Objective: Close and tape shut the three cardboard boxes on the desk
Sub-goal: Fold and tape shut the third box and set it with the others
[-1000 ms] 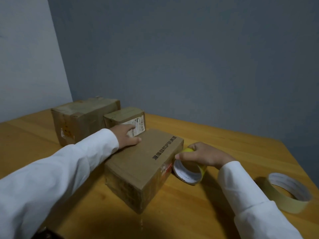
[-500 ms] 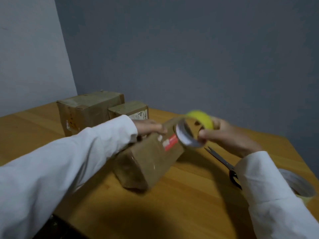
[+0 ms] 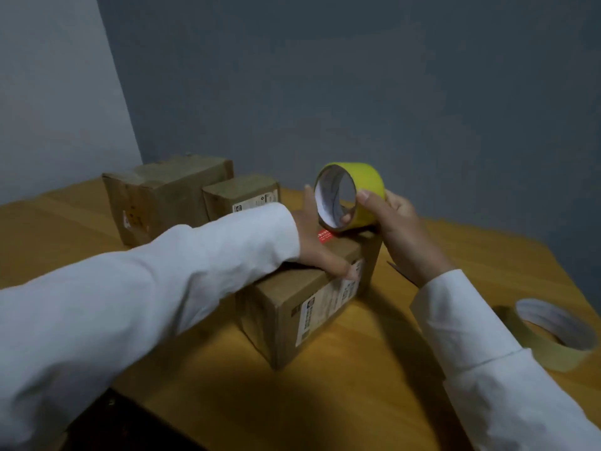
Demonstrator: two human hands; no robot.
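Tape roll (image 3: 354, 193) raised, right hand (image 3: 400, 229) higher.

The left hand (image 3: 320, 245) and sleeve (image 3: 162, 288) hide much of the near box's (image 3: 292, 307) top; its label print is unreadable.

— What carries everything?
— A wooden desk (image 3: 374, 402), orange-brown, set into a wall corner.
— What lies on it?
— A labelled cardboard box (image 3: 302, 307) at its middle. Behind that box, to the left, a larger box (image 3: 162, 196) with a small box (image 3: 242, 196) touching its right side. Well right of the middle box, a flat roll of pale tape (image 3: 549, 333).
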